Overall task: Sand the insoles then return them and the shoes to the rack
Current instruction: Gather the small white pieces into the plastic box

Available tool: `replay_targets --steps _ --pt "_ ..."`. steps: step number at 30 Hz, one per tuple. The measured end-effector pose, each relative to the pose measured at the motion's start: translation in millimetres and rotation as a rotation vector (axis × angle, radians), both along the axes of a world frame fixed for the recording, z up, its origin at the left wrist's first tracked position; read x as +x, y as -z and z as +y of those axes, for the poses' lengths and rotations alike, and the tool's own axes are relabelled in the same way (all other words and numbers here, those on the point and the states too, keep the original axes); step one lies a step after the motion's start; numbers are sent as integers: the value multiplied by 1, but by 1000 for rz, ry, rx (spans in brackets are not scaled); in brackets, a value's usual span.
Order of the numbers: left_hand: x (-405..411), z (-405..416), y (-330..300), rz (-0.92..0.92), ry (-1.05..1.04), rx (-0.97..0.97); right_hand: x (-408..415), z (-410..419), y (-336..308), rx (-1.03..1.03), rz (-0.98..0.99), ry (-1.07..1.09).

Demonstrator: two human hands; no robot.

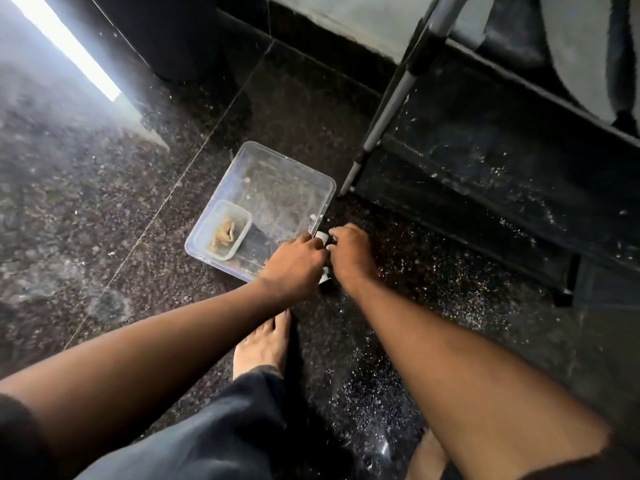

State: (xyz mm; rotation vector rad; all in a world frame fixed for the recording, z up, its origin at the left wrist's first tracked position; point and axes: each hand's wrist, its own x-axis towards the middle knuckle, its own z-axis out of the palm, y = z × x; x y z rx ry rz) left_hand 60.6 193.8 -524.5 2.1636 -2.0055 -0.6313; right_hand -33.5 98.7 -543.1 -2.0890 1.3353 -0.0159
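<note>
From the head view, both hands meet at the near right corner of a clear plastic tub point(277, 188) on the dark floor point(104, 202). The left hand point(294, 268) and right hand point(349, 254) curl their fingers around a small white object point(320, 236) between them; what it is cannot be told. The rack point(467, 168) stands just right of the tub, and a smaller container point(230, 230) lies inside it.

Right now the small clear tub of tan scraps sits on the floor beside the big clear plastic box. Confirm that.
Wrong: the head view shows the small clear tub of tan scraps sitting inside the big clear plastic box, in its near left corner, not beside it.
</note>
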Motion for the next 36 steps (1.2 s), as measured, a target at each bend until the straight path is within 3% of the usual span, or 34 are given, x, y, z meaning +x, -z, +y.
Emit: replay_targets --steps 3,8,10,18,21,23,25,28,36 --pt "-1 0 17 -55 47 29 3 0 12 55 17 -35" --pt "-2 7 36 -106 83 3 10 0 19 384 -151 257" --pt "-5 9 45 -142 96 -26 11 0 18 377 -163 189" --pt "-8 9 64 -287 197 -12 4 1 40 93 -66 -92" --pt "-9 11 66 -297 220 -54 0 -3 50 -35 63 -327" --pt "-9 14 68 -332 244 -54 2 0 53 -27 4 -305" --pt "-10 15 67 -372 248 -54 2 -1 59 -200 47 -325" --pt "-11 18 64 -305 188 -121 0 1 60 -189 55 -266" --pt "10 32 20 56 -20 -138 1 12 9 -281 -218 -4"
